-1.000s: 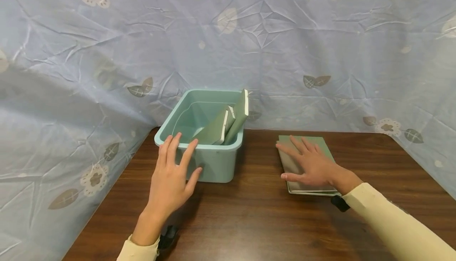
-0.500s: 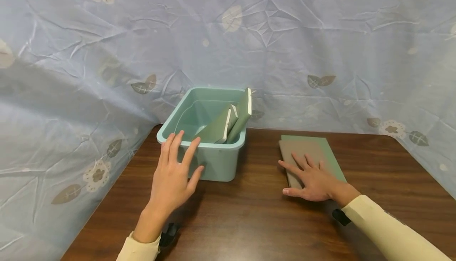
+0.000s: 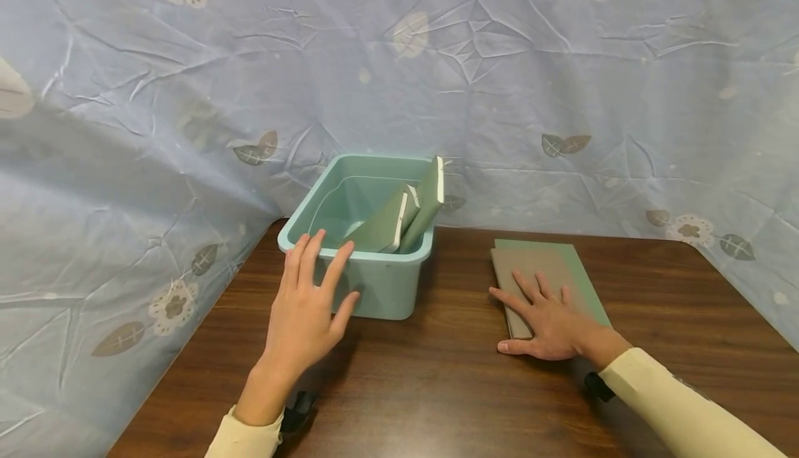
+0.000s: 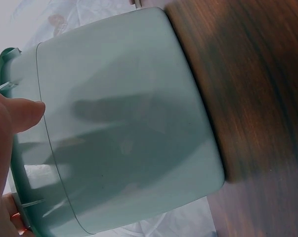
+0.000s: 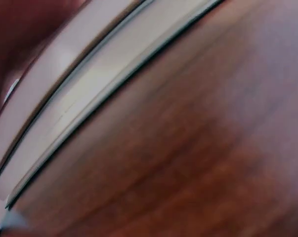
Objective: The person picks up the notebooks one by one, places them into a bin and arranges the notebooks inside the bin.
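My left hand (image 3: 304,316) is at the near rim of a pale green plastic bin (image 3: 381,284), fingers spread and reaching over it. In the left wrist view the thumb (image 4: 27,114) lies against the bin's outer wall, and fingertips show past the rim. To the right, my right hand (image 3: 549,323) rests with spread fingers on the near part of a grey-brown book (image 3: 523,261). Under that book a green book (image 3: 589,284) sticks out along the far and right sides. The right wrist view shows both books' page edges (image 5: 82,91) stacked on the table.
Several green books (image 3: 382,225) lean against the right side inside the bin, the tallest rising above the rim. Everything stands on a dark brown wooden table (image 3: 437,375). A blue-grey floral cloth (image 3: 499,97) hangs behind and along the left.
My right hand has come toward me over the books and settled on their near part. The left hand keeps its place at the bin. The head view has shifted slightly.
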A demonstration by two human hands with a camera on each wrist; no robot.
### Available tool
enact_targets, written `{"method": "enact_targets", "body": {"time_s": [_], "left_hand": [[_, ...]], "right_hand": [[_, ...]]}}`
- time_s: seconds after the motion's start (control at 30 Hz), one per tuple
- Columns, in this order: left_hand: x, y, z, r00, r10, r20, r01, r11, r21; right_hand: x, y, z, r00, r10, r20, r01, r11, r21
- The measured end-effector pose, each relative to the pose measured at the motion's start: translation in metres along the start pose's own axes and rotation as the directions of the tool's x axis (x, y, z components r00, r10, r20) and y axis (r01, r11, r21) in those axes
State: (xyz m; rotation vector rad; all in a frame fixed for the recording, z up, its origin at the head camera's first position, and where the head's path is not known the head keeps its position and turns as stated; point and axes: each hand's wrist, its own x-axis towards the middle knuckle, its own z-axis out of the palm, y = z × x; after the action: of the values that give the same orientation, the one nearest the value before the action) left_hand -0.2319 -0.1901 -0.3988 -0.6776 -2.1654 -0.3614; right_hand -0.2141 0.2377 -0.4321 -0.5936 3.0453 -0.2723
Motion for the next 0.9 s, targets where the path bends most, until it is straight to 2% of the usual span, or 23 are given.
{"method": "enact_targets", "body": {"time_s": [0.47,0.9], "left_hand": [[0.0,0.001,0.0,1.0,0.018,-0.018,-0.018,1.0,-0.003],[0.0,0.0,0.0,1.0,0.016,-0.017,-0.016,1.0,-0.002]], "right_hand": [[0.001,-0.002,-0.007,1.0,-0.005,0.004,0.005,0.994,-0.113],[-0.002,-0.008,-0.017,0.999,-0.043,0.021,0.045,0.992,-0.116]]}}
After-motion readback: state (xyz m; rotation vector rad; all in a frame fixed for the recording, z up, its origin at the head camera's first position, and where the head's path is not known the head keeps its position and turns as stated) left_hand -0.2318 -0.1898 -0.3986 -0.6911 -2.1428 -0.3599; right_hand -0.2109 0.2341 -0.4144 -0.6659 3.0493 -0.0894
